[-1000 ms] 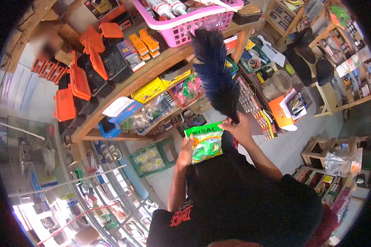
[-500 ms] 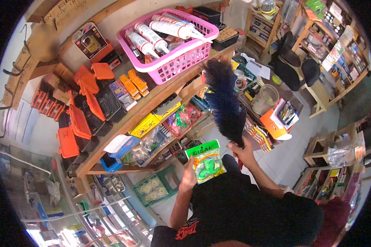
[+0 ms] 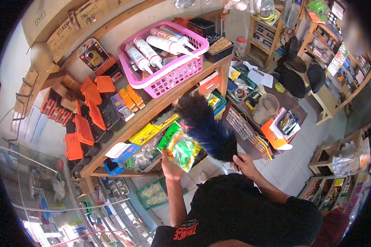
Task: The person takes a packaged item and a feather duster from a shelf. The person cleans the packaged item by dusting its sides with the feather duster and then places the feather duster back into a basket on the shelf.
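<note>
My left hand is closed on the lower left edge of a clear plastic packet with a green "CISAL" header and green and white pieces inside. In my right hand is a dark feather duster, its handle mostly hidden in the fist. The feathers point up and left, and their tips overlap the upper right of the packet in this view. Behind the two lies the wooden shelf unit, with small boxes and bagged goods on its lower level.
On the shelf top stand a pink basket of sealant tubes and several cases with orange lids. A dark table to the right bears a clear tub and an orange box. A green crate sits on the floor.
The packet has moved up and left in my left hand and tilted. The duster has swung left and down toward the packet. The whole view has shifted slightly.
</note>
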`<state>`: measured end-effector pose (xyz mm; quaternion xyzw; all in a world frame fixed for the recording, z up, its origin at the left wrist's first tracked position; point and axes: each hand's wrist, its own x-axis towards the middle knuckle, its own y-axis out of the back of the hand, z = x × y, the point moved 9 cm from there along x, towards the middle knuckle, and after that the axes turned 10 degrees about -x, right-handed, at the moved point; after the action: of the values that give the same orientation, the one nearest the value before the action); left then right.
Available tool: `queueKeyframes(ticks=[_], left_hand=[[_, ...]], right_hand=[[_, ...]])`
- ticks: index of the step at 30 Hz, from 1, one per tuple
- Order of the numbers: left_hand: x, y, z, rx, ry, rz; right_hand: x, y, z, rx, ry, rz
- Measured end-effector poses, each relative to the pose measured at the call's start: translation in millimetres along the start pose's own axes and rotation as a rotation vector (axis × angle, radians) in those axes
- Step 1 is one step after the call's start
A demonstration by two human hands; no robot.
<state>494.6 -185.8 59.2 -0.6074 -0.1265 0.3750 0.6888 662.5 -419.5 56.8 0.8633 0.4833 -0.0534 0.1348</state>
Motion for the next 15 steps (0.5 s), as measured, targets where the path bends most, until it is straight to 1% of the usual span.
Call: queueKeyframes(ticks=[3, 5, 6, 7, 9, 10, 13, 14, 15], left_hand=[[5, -13, 0, 0.0, -0.043, -0.046], [9, -18, 2, 0.039, -0.092, -0.1], [11, -19, 0, -0.032, -0.022, -0.262], [14, -14, 4, 0.047, -0.146, -0.091], [9, -40, -6, -0.009, -0.114, -0.053], [4, -50, -10, 0.029, -0.062, -0.135], [9, -47, -10, 0.003, -0.058, -0.094], [9, -54, -10, -0.012, -0.081, -0.109], [8, -60, -11, -0.025, -0.104, -0.124]], right_hand=[[-13, 4, -1, -0.042, 0.024, -0.113], [-22, 8, 5, -0.12, -0.024, -0.172], [-27, 10, 8, -0.165, -0.05, -0.205], [-31, 13, 12, -0.209, -0.076, -0.237], [-37, 21, 12, -0.311, -0.009, -0.248], [-40, 23, 12, -0.362, 0.027, -0.255], [-41, 41, 18, -0.343, 0.07, -0.091], [-41, 47, 21, -0.303, 0.079, -0.043], [-42, 47, 28, -0.241, 0.032, -0.064]])
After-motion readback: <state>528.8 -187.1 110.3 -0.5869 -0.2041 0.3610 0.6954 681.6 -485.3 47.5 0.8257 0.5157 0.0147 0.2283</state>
